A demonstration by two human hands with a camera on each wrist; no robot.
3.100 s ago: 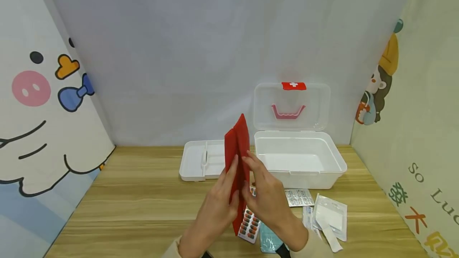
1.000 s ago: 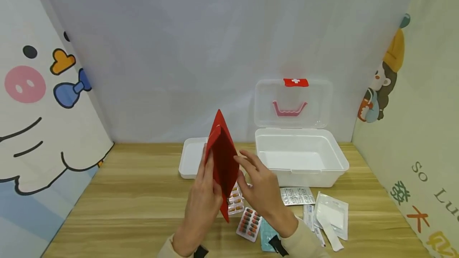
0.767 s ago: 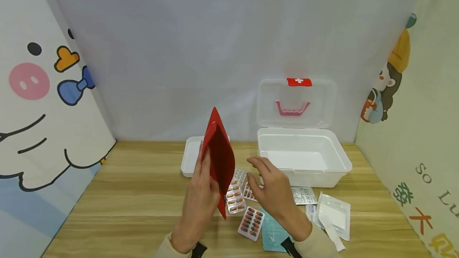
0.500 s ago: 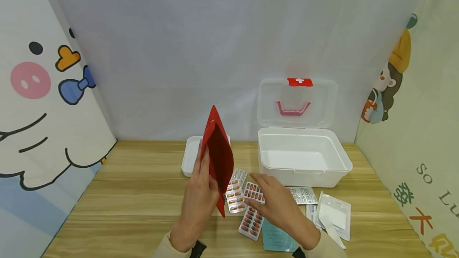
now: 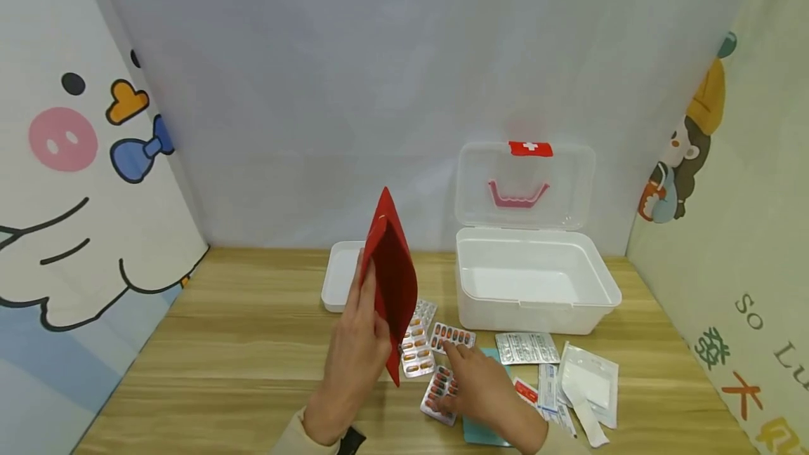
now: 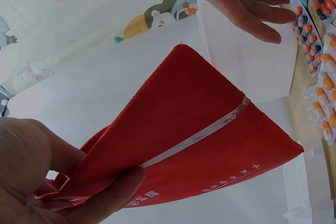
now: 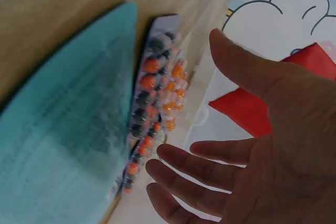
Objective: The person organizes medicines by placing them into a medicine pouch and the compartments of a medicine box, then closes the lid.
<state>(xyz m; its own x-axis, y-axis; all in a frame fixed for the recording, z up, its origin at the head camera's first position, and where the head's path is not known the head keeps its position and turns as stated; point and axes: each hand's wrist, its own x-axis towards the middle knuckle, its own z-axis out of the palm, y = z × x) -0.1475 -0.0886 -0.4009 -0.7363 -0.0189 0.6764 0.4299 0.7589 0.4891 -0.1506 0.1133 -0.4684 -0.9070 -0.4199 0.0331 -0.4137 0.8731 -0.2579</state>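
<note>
My left hand [image 5: 357, 357] holds a red fabric pouch [image 5: 393, 279] upright, its mouth parted toward the right. In the left wrist view, the fingers and thumb grip one edge of the pouch [image 6: 199, 145], which has a white stripe and white print. My right hand [image 5: 483, 388] is spread low over the capsule blister packs, holding nothing. Its fingertips overlap a red-and-black capsule pack [image 5: 453, 334], and its thumb a second such pack [image 5: 436, 393]. A teal packet [image 7: 73, 114] lies partly under that hand. Orange capsule packs [image 5: 417, 353] lie between the hands.
A white box [image 5: 537, 314] stands at the back right with its clear lid [image 5: 524, 160] raised. A white tray [image 5: 340, 276] sits behind the pouch. A silver blister pack [image 5: 527, 348], small packets and a clear gauze packet [image 5: 600, 378] lie at the right.
My right hand has left the pouch's edge and moved down and right over the blister packs, fingers spread. My left hand keeps the pouch, which has shifted left and opened wider.
</note>
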